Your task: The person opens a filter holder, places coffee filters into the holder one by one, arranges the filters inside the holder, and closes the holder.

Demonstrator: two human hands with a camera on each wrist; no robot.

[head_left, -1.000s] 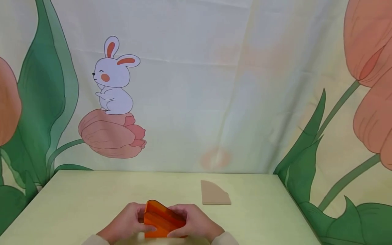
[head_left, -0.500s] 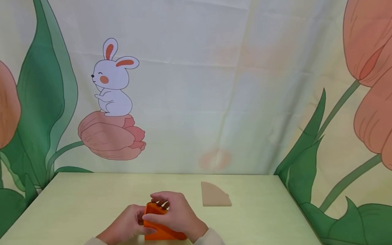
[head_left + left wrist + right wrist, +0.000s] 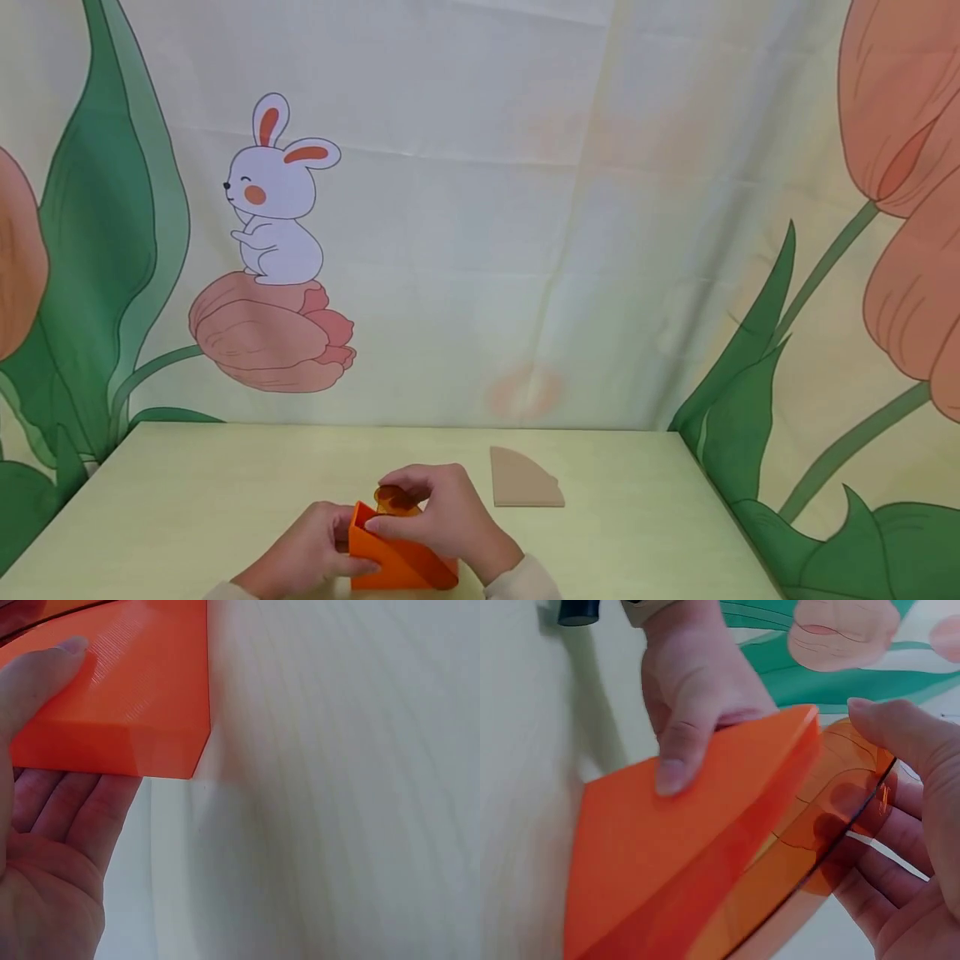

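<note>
An orange wedge-shaped box point(image 3: 397, 567) stands on the table near its front edge. My left hand point(image 3: 311, 546) grips its left end, thumb on the front face and the other fingers behind, as the left wrist view shows too. A see-through orange cover point(image 3: 393, 500) with a rounded end sits tilted up from the box's sloping top, leaving a gap at the upper left. My right hand point(image 3: 450, 517) pinches this cover between thumb and fingers. In the right wrist view the cover point(image 3: 840, 787) stands apart from the box wall point(image 3: 675, 840), with fingers visible through it.
A flat tan quarter-round piece point(image 3: 525, 483) lies farther back on the pale table point(image 3: 622, 533), right of the hands. Behind the table hangs a cloth backdrop point(image 3: 450, 250) printed with a rabbit and tulips. A dark cylinder end point(image 3: 579, 611) shows at the right wrist view's top.
My right hand has moved from the box's right end up to its top left and taken hold of the cover. The cover has lifted away, opening the box's upper end. My left hand stays put.
</note>
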